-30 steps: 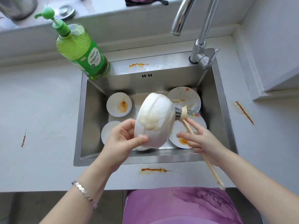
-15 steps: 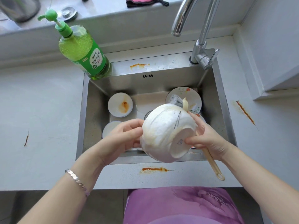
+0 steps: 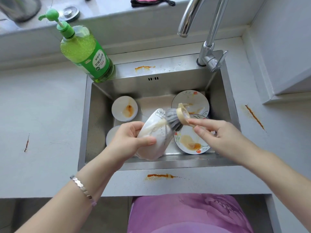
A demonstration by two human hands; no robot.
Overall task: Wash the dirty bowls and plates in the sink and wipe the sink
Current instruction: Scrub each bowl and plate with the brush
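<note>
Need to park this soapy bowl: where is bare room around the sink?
Widest: the counter left of the sink, in front of the soap bottle. Inside, only the floor strip between the stained bowl and the back plate; the front plate crowds the right.

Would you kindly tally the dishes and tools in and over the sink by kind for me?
Bowls: 2, the soapy bowl in the left hand and the stained bowl.
Flowered plates: 2, the back plate and the front plate.
Half-hidden white dish, kind unclear: 1.
Brush: 1, in the right hand.
Total: 6.
</note>
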